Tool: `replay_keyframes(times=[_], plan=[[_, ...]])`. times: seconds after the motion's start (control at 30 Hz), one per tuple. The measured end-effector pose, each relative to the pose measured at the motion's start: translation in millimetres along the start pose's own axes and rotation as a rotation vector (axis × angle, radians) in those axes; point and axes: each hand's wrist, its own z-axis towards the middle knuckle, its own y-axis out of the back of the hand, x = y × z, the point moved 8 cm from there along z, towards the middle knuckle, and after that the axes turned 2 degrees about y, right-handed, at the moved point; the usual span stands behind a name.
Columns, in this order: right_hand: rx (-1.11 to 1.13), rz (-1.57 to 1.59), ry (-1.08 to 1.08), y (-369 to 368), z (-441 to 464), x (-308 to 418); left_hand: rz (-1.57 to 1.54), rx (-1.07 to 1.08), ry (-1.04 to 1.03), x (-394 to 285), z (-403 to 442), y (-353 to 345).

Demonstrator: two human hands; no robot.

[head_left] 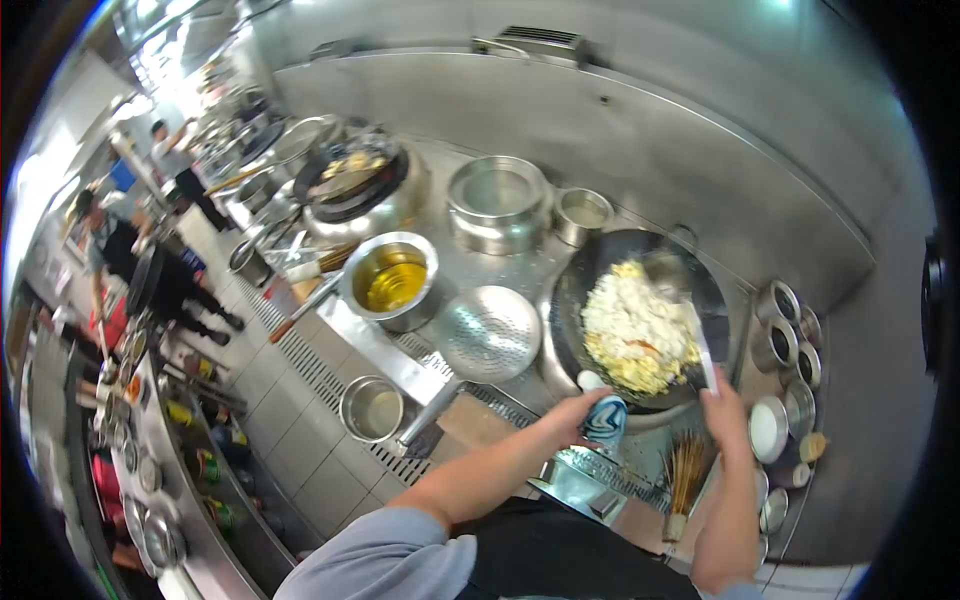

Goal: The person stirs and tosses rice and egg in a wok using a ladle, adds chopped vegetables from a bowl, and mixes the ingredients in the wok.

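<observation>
My left hand [575,418] is closed on a blue-and-white patterned cloth [606,420] at the near rim of a large dark wok [590,275]. The wok's handle, if the cloth covers one, is hidden. In my right hand [726,412] is the pale handle of a metal ladle [664,274], whose blurred head lies at the far right of the food. A heap of white and yellow food [635,325], perhaps rice with egg, fills the wok's middle, with a reddish-orange streak on it. Below the wok, between my forearms, stands a bamboo wok brush [686,470].
Left of the wok are a perforated strainer [488,335], a pot of yellow oil [410,262] and a lidded steel pot [497,200]. Several seasoning containers [775,345] line the right side. Another wok [355,180] sits further left. Two people [120,240] work across the aisle.
</observation>
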Motion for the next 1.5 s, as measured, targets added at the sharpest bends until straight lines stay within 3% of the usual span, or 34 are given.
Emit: replay_keyframes(times=[0.03,0.1,0.17,0.23,0.3,0.37,0.43,0.5,0.57,0.6,0.63,0.7,0.83,0.9,0.97,1.03,1.07,1.13,1.2,1.27,1.3,1.37,1.4,1.43,1.5], plan=[[-0.090,0.107,0.099,17.0,14.7,-19.5,-0.001,0.004,0.002,1.8,1.4,0.9],[-0.288,-0.012,0.244,45.5,34.7,-39.1,-0.020,0.015,0.028,4.0,-0.5,0.5],[-0.313,-0.057,0.185,31.1,35.1,-38.6,-0.066,0.051,0.044,2.0,2.6,-1.7],[0.169,0.113,-0.299,-39.3,11.3,-44.0,-0.090,0.044,0.018,-7.9,12.1,-5.8],[0.248,0.163,-0.331,-49.4,-44.9,-2.4,-0.107,0.032,0.011,-16.1,39.5,-5.7],[0.100,0.010,0.053,-69.0,-17.6,-84.7,-0.030,-0.043,0.013,-15.0,80.3,5.3],[-0.075,-0.451,0.127,-6.8,-80.8,5.9,-0.116,-0.210,-0.188,-16.8,51.4,-1.5],[-0.043,-0.477,0.005,33.6,-125.9,47.7,-0.192,-0.196,-0.154,7.7,11.7,-14.8],[-0.055,-0.481,0.072,63.3,-159.2,53.7,-0.181,-0.245,-0.116,5.7,-69.5,-41.8],[0.046,-0.406,-0.045,71.5,-172.3,60.7,-0.274,-0.206,-0.153,4.6,-68.2,-47.1],[0.033,-0.422,0.037,65.0,-174.2,49.2,-0.365,-0.180,-0.187,2.0,-62.4,-50.0],[0.132,-0.557,0.023,27.6,-159.2,38.9,-0.228,-0.133,-0.176,-5.2,-32.8,-41.2],[-0.009,-0.636,-0.012,-22.6,-127.8,17.7,-0.079,-0.171,-0.290,38.2,-19.1,17.8],[-0.100,-0.650,-0.028,-5.9,-128.7,27.5,0.009,-0.226,-0.165,79.5,-21.6,52.7],[-0.116,-0.586,-0.001,20.1,-161.5,48.8,0.110,-0.223,-0.138,74.6,-53.1,39.0],[-0.061,-0.581,-0.065,45.6,-190.0,57.1,-0.074,-0.250,-0.057,47.7,-67.3,11.0],[-0.026,-0.526,-0.078,59.3,-207.8,64.1,-0.065,-0.285,-0.114,23.5,-65.4,1.6],[-0.020,-0.482,-0.061,75.1,-220.0,63.9,-0.118,-0.074,-0.116,3.4,-65.2,-19.1],[-0.012,-0.298,0.184,71.9,-224.9,59.3,-0.141,-0.069,-0.123,-13.9,-79.4,-33.5],[0.140,-0.340,-0.018,34.5,-191.9,39.5,-0.139,-0.054,-0.109,-19.6,-61.8,-29.3],[0.019,-0.440,-0.012,16.2,-178.0,36.1,-0.046,0.014,-0.140,-11.6,-28.7,-8.2],[-0.058,-0.479,-0.005,-12.0,-155.9,34.7,-0.009,-0.224,-0.195,19.2,-24.7,33.1],[-0.058,-0.533,-0.073,-16.1,-152.7,42.8,-0.013,-0.150,-0.172,44.9,-3.7,57.6],[-0.054,-0.591,-0.138,-16.2,-152.2,45.2,0.085,-0.303,-0.062,54.8,-34.1,55.7],[-0.077,-0.611,-0.097,14.8,-177.0,66.1,0.093,-0.283,-0.059,67.6,-52.8,55.1]])
